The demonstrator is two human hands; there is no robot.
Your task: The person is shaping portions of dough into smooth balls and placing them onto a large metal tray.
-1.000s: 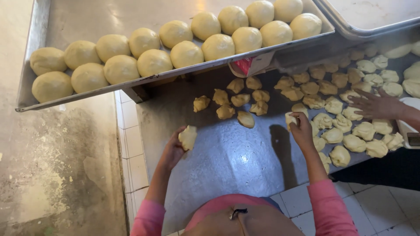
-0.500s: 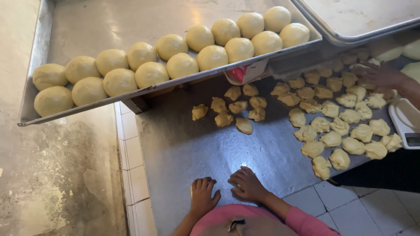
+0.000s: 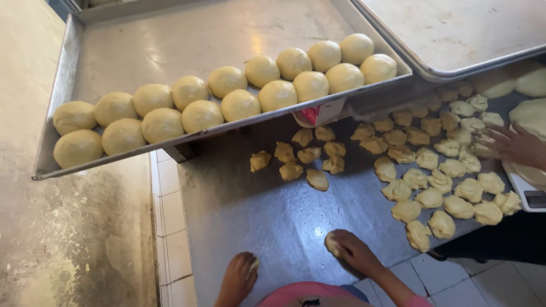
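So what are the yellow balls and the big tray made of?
The balls look like soft raw dough: pale yellow, smooth and matte. The tray looks like metal, likely steel or aluminium: grey with dull reflections. Both hands, left and right, press similar dough pieces.

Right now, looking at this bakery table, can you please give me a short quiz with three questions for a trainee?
1. True or false: the left hand and right hand each press a piece of dough on the grey metal table.
2. How many rows of round pale-yellow dough balls lie on the tilted metal tray?
3. The co-worker's hand is at: A) the right edge, B) the tray.

Key: 1 true; 2 two; 3 A.
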